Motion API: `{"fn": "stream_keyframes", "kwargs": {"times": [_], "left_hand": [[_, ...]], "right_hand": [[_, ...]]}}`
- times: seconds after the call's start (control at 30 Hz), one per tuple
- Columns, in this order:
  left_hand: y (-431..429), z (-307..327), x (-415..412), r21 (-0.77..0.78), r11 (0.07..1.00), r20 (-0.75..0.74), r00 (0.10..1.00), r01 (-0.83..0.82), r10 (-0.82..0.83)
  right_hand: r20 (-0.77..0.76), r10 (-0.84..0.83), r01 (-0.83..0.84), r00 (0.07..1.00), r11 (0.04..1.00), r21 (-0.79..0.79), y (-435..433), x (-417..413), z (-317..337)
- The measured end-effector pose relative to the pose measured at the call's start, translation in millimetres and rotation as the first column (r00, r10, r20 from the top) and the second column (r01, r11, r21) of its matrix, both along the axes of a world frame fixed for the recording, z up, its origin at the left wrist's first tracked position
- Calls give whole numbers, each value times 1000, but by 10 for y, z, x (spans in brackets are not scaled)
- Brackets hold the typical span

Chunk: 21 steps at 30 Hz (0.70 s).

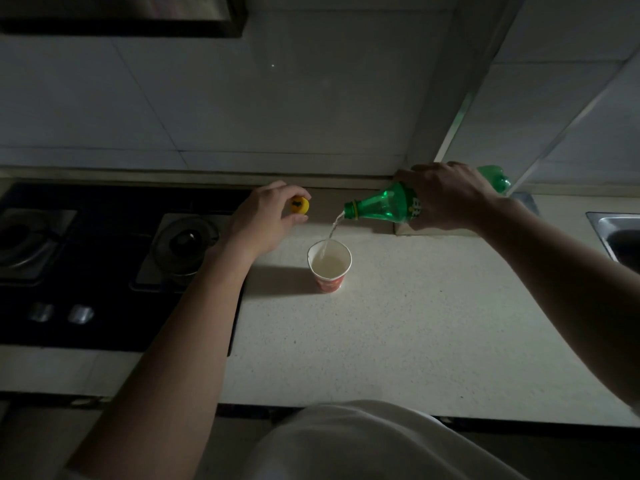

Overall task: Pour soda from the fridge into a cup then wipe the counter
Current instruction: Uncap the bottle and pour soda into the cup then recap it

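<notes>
A green soda bottle (384, 204) is tipped on its side above the counter, its open mouth pointing left. My right hand (446, 197) grips it round the middle. A thin clear stream falls from the mouth into a red paper cup (329, 268) standing upright on the pale counter (398, 323). The cup holds pale liquid. My left hand (265, 216) hovers left of the bottle mouth and pinches the yellow bottle cap (300, 206) between thumb and fingers.
A black gas hob (104, 258) with two burners and two knobs fills the left of the counter. A steel sink (620, 237) lies at the right edge. A tiled wall and a boxed column stand behind.
</notes>
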<state>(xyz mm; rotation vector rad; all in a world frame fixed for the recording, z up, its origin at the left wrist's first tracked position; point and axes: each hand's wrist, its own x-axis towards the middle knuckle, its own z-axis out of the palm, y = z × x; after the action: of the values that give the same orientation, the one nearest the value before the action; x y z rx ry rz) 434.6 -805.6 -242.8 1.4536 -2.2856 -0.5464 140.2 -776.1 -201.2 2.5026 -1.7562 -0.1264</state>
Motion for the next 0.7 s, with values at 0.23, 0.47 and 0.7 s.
{"fn": "stream_keyframes", "kwargs": {"times": [0.23, 0.47, 0.7], "left_hand": [[10, 10, -5, 6, 1000, -3, 1000, 0, 0], [6, -17, -1, 9, 1000, -16, 1000, 1, -1], [48, -14, -16, 3, 1000, -51, 999, -6, 6]], "right_hand": [[22, -4, 4, 1000, 1000, -2, -31, -39, -18], [105, -29, 27, 994, 1000, 15, -50, -93, -145], [294, -112, 84, 949, 991, 106, 14, -139, -393]]}}
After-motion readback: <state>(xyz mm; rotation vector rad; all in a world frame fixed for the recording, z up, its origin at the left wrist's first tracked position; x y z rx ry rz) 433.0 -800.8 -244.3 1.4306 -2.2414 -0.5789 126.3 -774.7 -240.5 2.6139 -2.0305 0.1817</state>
